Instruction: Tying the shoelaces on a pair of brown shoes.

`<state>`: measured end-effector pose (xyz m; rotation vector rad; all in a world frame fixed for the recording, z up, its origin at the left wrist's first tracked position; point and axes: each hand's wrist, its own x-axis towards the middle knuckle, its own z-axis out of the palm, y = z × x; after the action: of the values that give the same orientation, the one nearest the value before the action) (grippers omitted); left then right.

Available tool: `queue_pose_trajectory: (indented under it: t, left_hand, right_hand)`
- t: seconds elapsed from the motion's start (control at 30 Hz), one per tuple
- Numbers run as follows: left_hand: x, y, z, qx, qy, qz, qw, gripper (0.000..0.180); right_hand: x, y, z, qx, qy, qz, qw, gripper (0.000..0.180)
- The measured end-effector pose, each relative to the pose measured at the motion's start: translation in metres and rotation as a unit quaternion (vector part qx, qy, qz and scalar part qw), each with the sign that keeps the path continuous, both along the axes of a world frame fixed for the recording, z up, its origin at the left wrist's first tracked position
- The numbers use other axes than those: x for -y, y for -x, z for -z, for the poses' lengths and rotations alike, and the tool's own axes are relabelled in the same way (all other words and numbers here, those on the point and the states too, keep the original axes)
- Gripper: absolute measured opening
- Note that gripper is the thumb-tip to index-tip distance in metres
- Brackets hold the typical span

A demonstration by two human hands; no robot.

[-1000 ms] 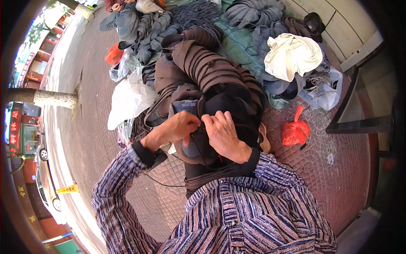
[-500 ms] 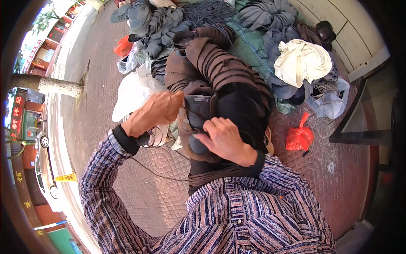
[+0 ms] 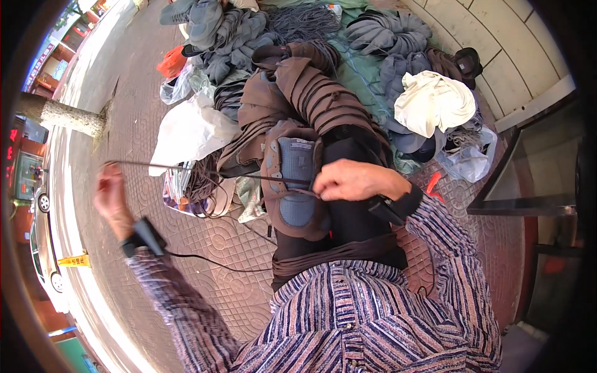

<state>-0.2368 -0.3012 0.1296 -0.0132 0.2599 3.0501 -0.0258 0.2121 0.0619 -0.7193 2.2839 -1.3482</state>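
Note:
A brown shoe upper (image 3: 271, 163) with a blue-grey tongue (image 3: 297, 163) lies across my lap, toe toward me. A dark shoelace (image 3: 239, 176) crosses its tongue and runs taut far out to the left. At its far end my left hand (image 3: 111, 196), slightly blurred, is raised with the fingers closed on the lace. My right hand (image 3: 356, 180) is closed at the upper's right edge, where the lace crosses; its fingertips pinch that edge. Stacked brown shoe uppers (image 3: 336, 99) rest over my legs just beyond.
Bundles of grey uppers (image 3: 388, 31) and a heap of dark laces (image 3: 305, 22) lie ahead on a green sheet. White cloth (image 3: 433, 102) tops a pile at the right. A white plastic bag (image 3: 189, 130) sits at the left. A dark-framed glass panel (image 3: 528, 168) stands close on the right.
My left hand has swung from beside the upper far out to the left, drawing the lace taut. My right hand has moved slightly right and up, to the upper's edge.

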Motion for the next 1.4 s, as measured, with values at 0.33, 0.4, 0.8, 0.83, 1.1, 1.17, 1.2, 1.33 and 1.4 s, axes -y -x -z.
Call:
queue_pose_trajectory:
  t: [0.33, 0.4, 0.8, 0.83, 1.1, 1.17, 1.2, 1.33, 1.4]
  left_hand:
    - [-0.020, -0.032, -0.091, -0.054, 0.345, -0.081, 0.933, 0.027]
    - [-0.008, 0.009, -0.074, -0.135, 0.409, 0.126, 0.893, 0.037]
    - [-0.245, -0.144, 0.066, -0.246, 0.736, 0.268, 0.572, 0.009]
    - [-0.252, -0.145, 0.066, -0.251, 0.746, 0.264, 0.557, 0.009]
    - [-0.261, -0.158, 0.070, -0.307, 0.856, 0.100, 0.405, 0.009]
    - [-0.261, -0.158, 0.069, -0.320, 0.859, 0.090, 0.389, 0.010]
    - [-0.262, -0.157, 0.066, -0.362, 0.863, 0.067, 0.346, 0.010]
    - [-0.264, -0.156, 0.069, -0.444, 0.859, 0.010, 0.255, 0.009]
    - [-0.263, -0.161, 0.083, -0.390, 0.858, 0.025, 0.333, 0.009]
  right_hand:
    - [0.101, 0.046, 0.004, 0.082, 0.032, 0.083, 0.993, 0.026]
    - [0.133, 0.039, 0.041, -0.171, -0.058, 0.039, 0.983, 0.023]
    - [0.064, 0.008, -0.003, 0.158, 0.145, 0.306, 0.927, 0.025]
    - [0.062, 0.008, -0.003, 0.166, 0.159, 0.293, 0.928, 0.027]
    - [0.059, 0.010, -0.002, 0.257, 0.224, 0.223, 0.913, 0.038]
    - [0.060, 0.007, -0.004, 0.254, 0.179, 0.209, 0.927, 0.040]
    - [0.062, 0.008, -0.006, 0.254, 0.178, 0.209, 0.927, 0.040]
    - [0.065, 0.016, -0.010, 0.227, 0.093, 0.149, 0.958, 0.044]
    - [0.063, 0.021, -0.006, 0.224, 0.078, 0.140, 0.961, 0.044]
